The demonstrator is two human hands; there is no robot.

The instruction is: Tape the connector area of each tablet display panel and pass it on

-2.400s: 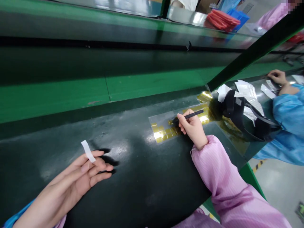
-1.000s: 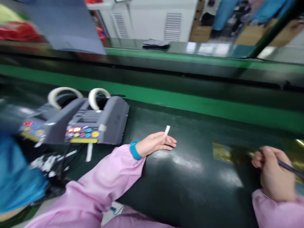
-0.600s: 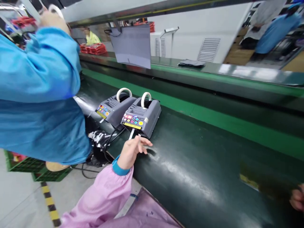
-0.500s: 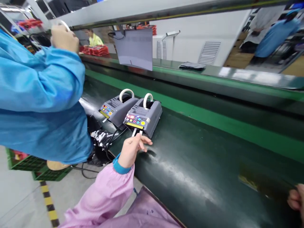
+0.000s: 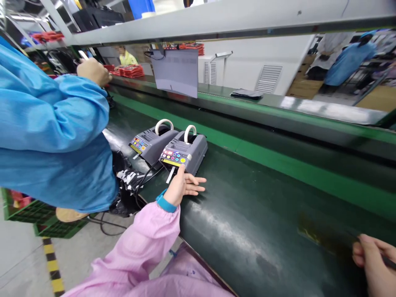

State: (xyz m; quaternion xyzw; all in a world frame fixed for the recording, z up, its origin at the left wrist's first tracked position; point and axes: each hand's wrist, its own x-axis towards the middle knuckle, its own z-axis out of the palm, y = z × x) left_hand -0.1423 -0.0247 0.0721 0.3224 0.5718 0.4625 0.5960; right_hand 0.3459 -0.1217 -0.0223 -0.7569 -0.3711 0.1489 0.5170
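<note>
My left hand [image 5: 179, 185] hangs over the desk [image 5: 247, 198] with the fingers loosely spread and the thumb raised apart from them; I see nothing gripped in it, though I can't tell whether anything sticks to the thumb tip. My right hand [image 5: 375, 262], partly cut off at the frame's edge, is curled round a dark slim tool [image 5: 389, 262]. Just beyond my left hand sits the nearer tape dispenser [image 5: 184, 149], its front turned toward me, and the thumb reaches up to its lower front edge; whether they touch I can't make out. From there a white strip [image 5: 170, 175] hangs just left of the thumb, its long axis slanting down toward my side of the desk. The left hand is by far the nearer; the right is well apart, beside a blurred yellow film [image 5: 308, 235]. Past the nearer dispenser, to its left, stands the second dispenser [image 5: 151, 142], then a dark bag [image 5: 126, 185] with white scraps, and a co-worker in a blue sleeve [image 5: 62, 99].
</note>
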